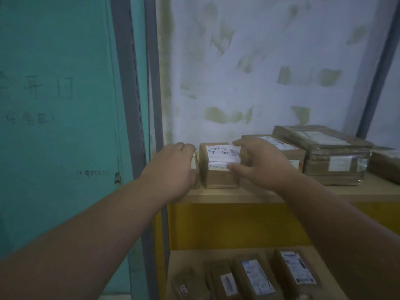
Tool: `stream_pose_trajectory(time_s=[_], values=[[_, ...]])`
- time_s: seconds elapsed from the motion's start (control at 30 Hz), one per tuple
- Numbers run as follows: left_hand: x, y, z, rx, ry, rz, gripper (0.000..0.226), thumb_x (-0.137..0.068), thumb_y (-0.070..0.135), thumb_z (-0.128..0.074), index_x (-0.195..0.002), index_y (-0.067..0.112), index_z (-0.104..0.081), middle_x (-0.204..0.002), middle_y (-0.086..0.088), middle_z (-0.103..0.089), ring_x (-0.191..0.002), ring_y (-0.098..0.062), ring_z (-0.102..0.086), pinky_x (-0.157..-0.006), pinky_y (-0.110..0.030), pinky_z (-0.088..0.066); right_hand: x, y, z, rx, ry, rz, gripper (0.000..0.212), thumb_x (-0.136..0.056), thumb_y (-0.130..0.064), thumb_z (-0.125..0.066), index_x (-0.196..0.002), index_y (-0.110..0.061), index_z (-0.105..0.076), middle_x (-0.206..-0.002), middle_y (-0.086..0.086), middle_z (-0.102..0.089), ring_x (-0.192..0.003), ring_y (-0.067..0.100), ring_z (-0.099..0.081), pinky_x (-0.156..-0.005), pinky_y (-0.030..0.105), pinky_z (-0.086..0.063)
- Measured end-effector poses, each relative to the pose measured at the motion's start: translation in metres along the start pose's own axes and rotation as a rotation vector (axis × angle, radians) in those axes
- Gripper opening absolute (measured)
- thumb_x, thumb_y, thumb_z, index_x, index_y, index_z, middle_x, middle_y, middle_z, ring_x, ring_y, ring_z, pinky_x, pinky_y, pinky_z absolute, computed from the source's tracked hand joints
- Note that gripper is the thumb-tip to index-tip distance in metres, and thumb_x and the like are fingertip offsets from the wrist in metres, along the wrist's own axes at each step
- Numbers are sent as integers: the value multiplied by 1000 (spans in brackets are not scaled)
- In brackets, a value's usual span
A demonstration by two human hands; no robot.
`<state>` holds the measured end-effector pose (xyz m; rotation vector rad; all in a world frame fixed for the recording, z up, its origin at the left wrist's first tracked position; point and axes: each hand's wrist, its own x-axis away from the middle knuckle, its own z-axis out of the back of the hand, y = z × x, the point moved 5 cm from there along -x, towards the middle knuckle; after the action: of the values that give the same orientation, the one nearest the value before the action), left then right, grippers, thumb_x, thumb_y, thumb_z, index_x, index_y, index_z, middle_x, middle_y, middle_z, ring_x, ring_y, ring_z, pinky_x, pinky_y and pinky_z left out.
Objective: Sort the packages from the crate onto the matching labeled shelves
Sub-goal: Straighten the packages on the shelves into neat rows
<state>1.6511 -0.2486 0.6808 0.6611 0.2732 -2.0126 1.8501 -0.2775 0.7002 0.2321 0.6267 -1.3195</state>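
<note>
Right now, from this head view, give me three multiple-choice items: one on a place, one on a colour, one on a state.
1. Where does the small box with the handwritten label stand?
A. upper shelf, left end
B. lower shelf
C. on the floor

2. What colour is the panel under the upper shelf?
A. red
B. yellow
C. black

3. How is the right hand placed?
A. hanging idle
B. closed in a fist
C. fingers spread against the small box

Answers:
1 A, it sits by the left upright beside the left hand.
2 B, the panel is plainly yellow.
3 C, its thumb lies on the label and its fingers reach over the top.
</note>
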Motion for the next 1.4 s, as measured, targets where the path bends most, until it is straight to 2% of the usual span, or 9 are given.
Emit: stream_pose_trajectory(time_s=[0.17, 0.27, 0.37, 0.53, 0.8, 0.93, 1.07, 1.3, 1.4], values=[[-11, 24, -4, 64, 53, -62, 51, -92, 39, -59, -138, 23, -46, -132, 0, -54, -120, -23, -48, -100, -45, -44, 10, 50, 40, 30, 41, -112, 46, -91, -41, -66, -135, -28, -58, -132, -11, -55, -124, 11, -48, -92, 24, -30], [-24, 39, -11, 19, 30, -68, 53, -90, 43, -62, -138, 23, -48, -131, -1, -52, -118, -23, -47, -94, -38, -41, 9, 76, 49, 182, -95, -178, 56, -90, -43, -68, -139, -22, -53, -138, -4, -53, -127, 19, -48, -96, 31, -37], [-36, 52, -21, -45, -42, -100, 55, -87, 43, -66, -137, 26, -52, -130, -2, -54, -115, -26, -47, -96, -40, -42, 9, 87, 38, 304, -213, -154, 44, -91, -37, -67, -130, -18, -60, -128, 2, -61, -114, 22, -55, -93, 38, -46], [-43, 56, -25, -14, -21, -15, 43, -89, 22, -67, -130, 32, -61, -122, -1, -60, -112, -26, -51, -93, -40, -44, 6, 87, 33, 265, -34, -49, 30, -91, -32, -68, -118, -20, -67, -110, 2, -66, -106, 23, -58, -78, 29, -39], [-20, 52, -26, 171, 69, 60, 58, -93, 20, -63, -147, 27, -43, -147, -2, -49, -133, -25, -44, -110, -40, -32, 1, 85, 26, 246, -37, 80, 31, -91, -35, -68, -117, -19, -65, -109, 6, -62, -105, 28, -55, -91, 40, -46], [0, 23, -25, 62, 119, 229, 51, -92, 15, -57, -142, 18, -46, -140, -11, -54, -126, -33, -49, -105, -48, -42, -1, 87, 21, 269, -58, 80, 30, -93, -35, -63, -119, -19, -60, -113, 6, -57, -107, 28, -52, -89, 41, -45], [11, 11, -26, -131, -13, 138, 25, -86, 16, -58, -109, 19, -67, -109, -7, -64, -97, -27, -55, -82, -41, -47, 2, 81, 18, 213, -74, 47, 31, -92, -34, -65, -116, -16, -56, -106, 1, -51, -105, 24, -51, -87, 37, -44], [6, 4, -22, -104, 2, 79, 25, -90, 21, -57, -110, 20, -72, -104, -5, -67, -99, -28, -55, -83, -39, -48, 8, 78, 18, 182, -41, 1, 30, -92, -29, -66, -118, -17, -57, -107, -1, -53, -101, 19, -51, -82, 31, -39], [7, 12, -22, -52, 51, 70, 34, -92, 25, -58, -125, 17, -64, -119, -9, -63, -110, -30, -53, -93, -43, -47, 12, 75, 20, 185, -29, -24, 32, -92, -28, -66, -121, -16, -57, -113, 1, -56, -102, 19, -52, -85, 32, -42]])
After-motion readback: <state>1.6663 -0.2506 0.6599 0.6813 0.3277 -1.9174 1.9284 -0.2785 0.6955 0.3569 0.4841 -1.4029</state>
